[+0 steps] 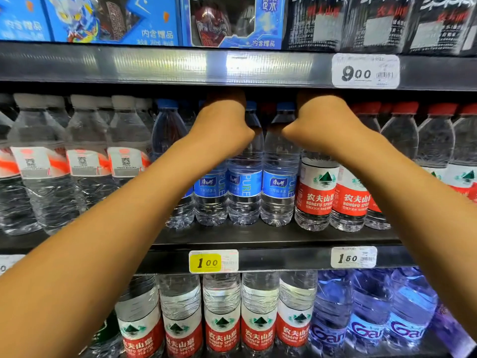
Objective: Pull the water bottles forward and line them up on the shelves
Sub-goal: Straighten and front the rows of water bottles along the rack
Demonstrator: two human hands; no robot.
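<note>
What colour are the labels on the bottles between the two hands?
Blue, on the middle-shelf bottles, clearest in the head view.

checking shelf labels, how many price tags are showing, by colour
yellow price tags: 1
white price tags: 3, namely the 9.00, the 1.50 and one cut off at the left edge
total: 4
</note>
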